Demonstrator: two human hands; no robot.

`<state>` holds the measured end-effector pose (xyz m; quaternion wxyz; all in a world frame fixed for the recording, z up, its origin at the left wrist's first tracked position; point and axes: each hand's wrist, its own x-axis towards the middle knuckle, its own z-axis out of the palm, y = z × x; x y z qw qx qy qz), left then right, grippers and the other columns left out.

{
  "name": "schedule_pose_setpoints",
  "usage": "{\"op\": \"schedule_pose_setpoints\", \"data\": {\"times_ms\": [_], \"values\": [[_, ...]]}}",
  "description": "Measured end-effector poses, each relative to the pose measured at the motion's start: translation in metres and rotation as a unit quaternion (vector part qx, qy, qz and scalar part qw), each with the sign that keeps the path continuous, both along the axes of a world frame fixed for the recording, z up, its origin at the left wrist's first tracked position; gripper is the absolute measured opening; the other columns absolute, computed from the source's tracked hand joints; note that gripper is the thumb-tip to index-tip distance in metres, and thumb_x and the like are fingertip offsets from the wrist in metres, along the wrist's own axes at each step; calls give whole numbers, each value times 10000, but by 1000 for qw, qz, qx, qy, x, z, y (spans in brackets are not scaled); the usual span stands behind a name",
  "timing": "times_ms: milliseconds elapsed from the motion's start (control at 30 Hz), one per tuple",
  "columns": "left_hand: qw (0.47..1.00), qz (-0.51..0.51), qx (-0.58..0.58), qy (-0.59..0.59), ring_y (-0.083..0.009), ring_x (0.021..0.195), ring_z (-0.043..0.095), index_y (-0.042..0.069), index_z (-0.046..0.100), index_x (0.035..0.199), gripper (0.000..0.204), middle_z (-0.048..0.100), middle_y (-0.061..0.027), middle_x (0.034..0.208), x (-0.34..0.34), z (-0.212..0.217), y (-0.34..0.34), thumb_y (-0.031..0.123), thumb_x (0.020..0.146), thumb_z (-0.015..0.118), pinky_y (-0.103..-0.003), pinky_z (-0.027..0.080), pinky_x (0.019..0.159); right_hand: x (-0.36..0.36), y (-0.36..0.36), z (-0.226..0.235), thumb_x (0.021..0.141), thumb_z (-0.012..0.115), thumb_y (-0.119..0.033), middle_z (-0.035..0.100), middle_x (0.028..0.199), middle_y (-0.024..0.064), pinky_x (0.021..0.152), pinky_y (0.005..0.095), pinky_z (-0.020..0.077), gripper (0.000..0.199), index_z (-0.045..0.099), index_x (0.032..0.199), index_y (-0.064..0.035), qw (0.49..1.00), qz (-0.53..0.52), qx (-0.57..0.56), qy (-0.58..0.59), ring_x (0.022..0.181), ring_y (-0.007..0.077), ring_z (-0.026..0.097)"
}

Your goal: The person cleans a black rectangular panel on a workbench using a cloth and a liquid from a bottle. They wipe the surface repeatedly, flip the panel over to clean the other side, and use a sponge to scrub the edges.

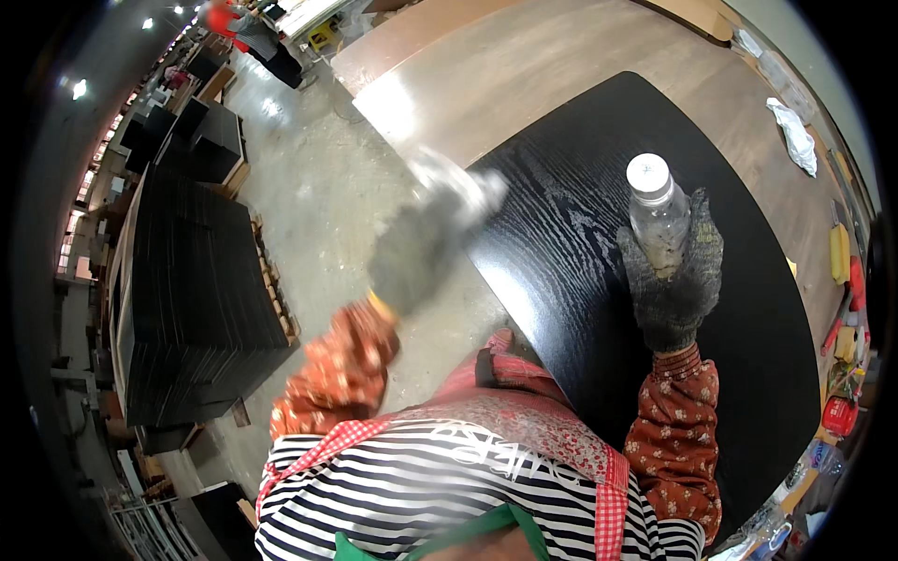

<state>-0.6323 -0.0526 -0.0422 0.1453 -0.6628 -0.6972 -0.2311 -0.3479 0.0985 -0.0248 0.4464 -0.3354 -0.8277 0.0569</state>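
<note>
**Capped bottle (659,224) cradled in the right hand (675,271) over a black panel (758,318)**

The gloved right hand curled round the clear plastic bottle at right of centre, its white cap (647,174) pointing away from the wrist, probably so the grip left the cap free. The left hand (416,257), near centre, was too blurred to tell how its fingers stood; a pale, smeared item (458,187) showed at them. The panel lay on the brown counter (505,89), seemingly for flat support. At left, black boards (196,290) were stacked on a pallet (270,280), likely keeping them off the floor (309,178).
</note>
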Motion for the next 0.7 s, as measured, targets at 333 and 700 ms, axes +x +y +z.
{"op": "schedule_pose_setpoints", "data": {"times_ms": [333, 700], "values": [[970, -149, -106, 159, -279, 1013, 626, 38, 595, 1213, 409, 619, -148, 1181, 74, 33, 39, 258, 869, 616, -414, 538, 811, -1, 0, 0, 738, 867, -195, 615, 1159, 193, 891, 385, 543, 750, 500, 1339, 66, 998, 17, -37, 55, 1042, 318, 641], [979, -144, -122, 80, -337, 1138, 560, 47, 514, 1350, 587, 599, -136, 1213, 29, 57, 28, 412, 900, 607, -483, 461, 956, 2, -3, 23, 707, 866, -316, 614, 1143, 186, 915, 432, 511, 749, 544, 1286, 32, 997, -67, 21, 21, 1053, 342, 613]]}}
